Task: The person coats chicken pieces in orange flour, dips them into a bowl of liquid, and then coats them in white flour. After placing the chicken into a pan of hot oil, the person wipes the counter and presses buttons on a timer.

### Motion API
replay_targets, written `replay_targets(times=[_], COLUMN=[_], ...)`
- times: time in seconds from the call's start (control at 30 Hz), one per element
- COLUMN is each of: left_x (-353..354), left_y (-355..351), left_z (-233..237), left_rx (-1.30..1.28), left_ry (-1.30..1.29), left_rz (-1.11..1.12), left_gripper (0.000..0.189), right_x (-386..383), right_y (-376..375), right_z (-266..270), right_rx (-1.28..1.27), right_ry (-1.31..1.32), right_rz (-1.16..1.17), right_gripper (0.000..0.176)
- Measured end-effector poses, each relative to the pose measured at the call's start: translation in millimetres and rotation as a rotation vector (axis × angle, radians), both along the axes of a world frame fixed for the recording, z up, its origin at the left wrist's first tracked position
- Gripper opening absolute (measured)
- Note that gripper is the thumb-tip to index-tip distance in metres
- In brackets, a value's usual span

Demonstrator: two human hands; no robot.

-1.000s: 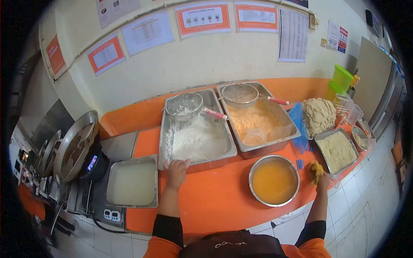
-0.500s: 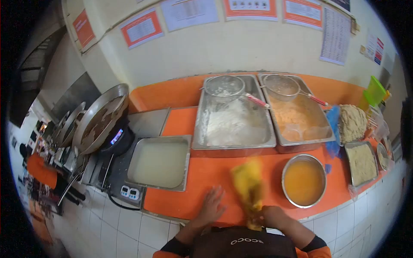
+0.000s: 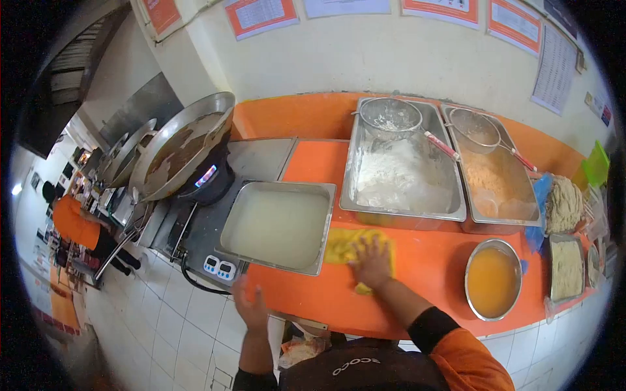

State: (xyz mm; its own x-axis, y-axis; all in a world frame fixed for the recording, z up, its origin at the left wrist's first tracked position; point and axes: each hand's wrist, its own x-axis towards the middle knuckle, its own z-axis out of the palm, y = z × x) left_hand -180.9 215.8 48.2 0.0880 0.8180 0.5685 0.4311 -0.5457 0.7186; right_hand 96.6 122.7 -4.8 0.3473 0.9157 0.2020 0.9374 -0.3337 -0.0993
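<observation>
My right hand [image 3: 372, 262] lies flat with spread fingers on a yellow cloth [image 3: 340, 246], pressing it to the orange counter [image 3: 417, 287]. The cloth sits just right of a metal tray of cloudy pale liquid [image 3: 277, 225]. My left hand [image 3: 251, 303] is raised near the counter's front edge, fingers apart and empty, below that tray. A deep pan of white flour [image 3: 404, 176] with a sieve [image 3: 391, 116] on it stands behind the cloth. To the right is a bowl of orange liquid [image 3: 493, 281].
A pan of orange powder [image 3: 492, 179] with a second sieve stands beside the flour. Far right are dough [image 3: 564, 205] and a tray of pale batter [image 3: 566, 267]. At left, a large wok [image 3: 186, 146] and two timers [image 3: 220, 267]. A person in orange [image 3: 75, 218] stands far left.
My right hand has brought the cloth down onto the counter and opened flat over it. My left hand has moved left, off the counter surface. The view has shifted to the left.
</observation>
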Motion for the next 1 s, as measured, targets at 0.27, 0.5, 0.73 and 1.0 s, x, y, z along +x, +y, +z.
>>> replay_targets(times=[0.27,0.5,0.73,1.0], left_x=[14.9,53.0,50.6,47.5], left_y=[105.2,71.1,77.7,37.4], left_z=[-2.6,-8.7,-15.0,-13.8], left_rx=[-0.855,-1.042,-1.075,-0.999], left_ry=[-0.996,-0.848,-0.839,-0.873], left_rz=[-0.139,-0.012,0.0,0.069], left_gripper=[0.048,0.061,0.074,0.063], right_x=[-57.6,-12.9,21.7,135.8], right_y=[-68.6,-185.4,-345.4,-449.4], right_z=[-0.9,5.6,-15.5,26.7], right_rx=[-0.061,0.138,0.52,1.054], right_ry=[0.239,0.25,0.177,0.403], right_rz=[0.563,-0.127,-0.337,-0.979], right_gripper=[0.041,0.031,0.02,0.044])
